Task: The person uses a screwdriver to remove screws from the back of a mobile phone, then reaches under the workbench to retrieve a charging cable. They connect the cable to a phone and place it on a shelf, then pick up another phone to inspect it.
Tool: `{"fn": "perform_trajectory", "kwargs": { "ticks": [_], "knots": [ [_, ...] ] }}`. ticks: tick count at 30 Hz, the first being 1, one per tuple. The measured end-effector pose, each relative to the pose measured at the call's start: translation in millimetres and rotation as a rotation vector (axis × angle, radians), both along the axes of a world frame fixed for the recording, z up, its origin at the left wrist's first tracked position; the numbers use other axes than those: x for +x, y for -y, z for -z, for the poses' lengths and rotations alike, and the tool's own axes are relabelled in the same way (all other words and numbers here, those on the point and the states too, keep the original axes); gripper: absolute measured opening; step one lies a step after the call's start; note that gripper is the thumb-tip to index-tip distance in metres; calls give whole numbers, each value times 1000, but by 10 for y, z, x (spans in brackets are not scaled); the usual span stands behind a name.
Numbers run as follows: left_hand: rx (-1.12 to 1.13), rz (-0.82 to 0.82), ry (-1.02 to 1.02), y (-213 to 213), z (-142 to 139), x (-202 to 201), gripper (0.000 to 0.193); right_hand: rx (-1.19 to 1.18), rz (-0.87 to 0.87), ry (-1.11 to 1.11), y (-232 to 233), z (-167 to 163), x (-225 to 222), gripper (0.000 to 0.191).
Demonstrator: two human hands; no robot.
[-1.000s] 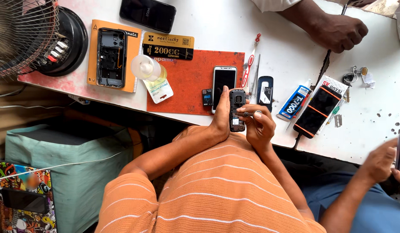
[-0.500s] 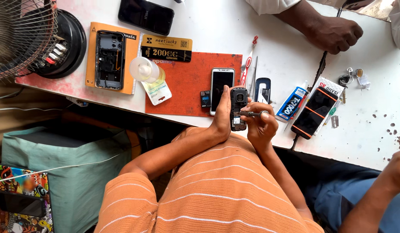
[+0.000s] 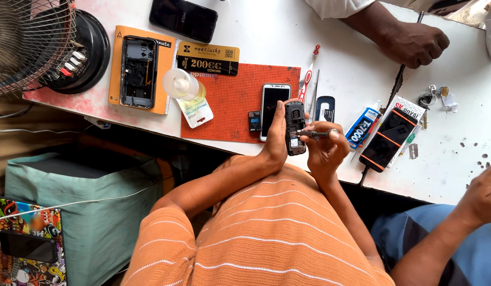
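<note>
Black small phone (image 3: 294, 128) with its back open, gripped upright in left hand (image 3: 277, 143) over the table edge. Thin metal screwdriver (image 3: 315, 133) pinched in right hand (image 3: 326, 153), tip touching the phone's lower part. Just beyond left hand: white smartphone (image 3: 273, 108) on an orange mat (image 3: 229, 100). Beside right hand: blue glue tube (image 3: 362, 128) and a dark phone with orange stripes (image 3: 389, 139). Farther out, another person's hand (image 3: 412, 43) on the white table (image 3: 309, 32).
</note>
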State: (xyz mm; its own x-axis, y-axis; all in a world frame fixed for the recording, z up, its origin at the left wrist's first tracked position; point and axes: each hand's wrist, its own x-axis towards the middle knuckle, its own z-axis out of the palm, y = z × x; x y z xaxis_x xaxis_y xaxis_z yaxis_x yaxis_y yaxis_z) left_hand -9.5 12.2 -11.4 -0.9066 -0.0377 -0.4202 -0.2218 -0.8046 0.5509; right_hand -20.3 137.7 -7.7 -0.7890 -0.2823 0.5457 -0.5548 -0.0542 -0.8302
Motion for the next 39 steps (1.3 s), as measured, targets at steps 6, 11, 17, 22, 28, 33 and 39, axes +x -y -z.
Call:
{"fn": "perform_trajectory", "kwargs": {
  "ticks": [6,11,17,22,28,33,39],
  "knots": [
    [18,40,-2,7,-16,18,62,9,-62,41,-19,-65,44,69],
    [36,7,-43,41,-38,-11,64,-67,-75,-12,73,-73,0,68],
    [48,8,-45,30,-62,-26,63,-54,-27,-9,59,-107,-2,67],
    [61,12,-39,32,-59,-9,62,-24,8,73,15,-142,50,63],
    [104,34,-63,53,-75,-32,62,-14,-70,64,34,-185,-1,62],
    [109,34,-79,52,-78,-33,62,-11,42,9,67,-183,-7,69],
    [57,42,-51,27,-70,-44,64,-24,-6,67,-14,-184,43,62]
  ]
}}
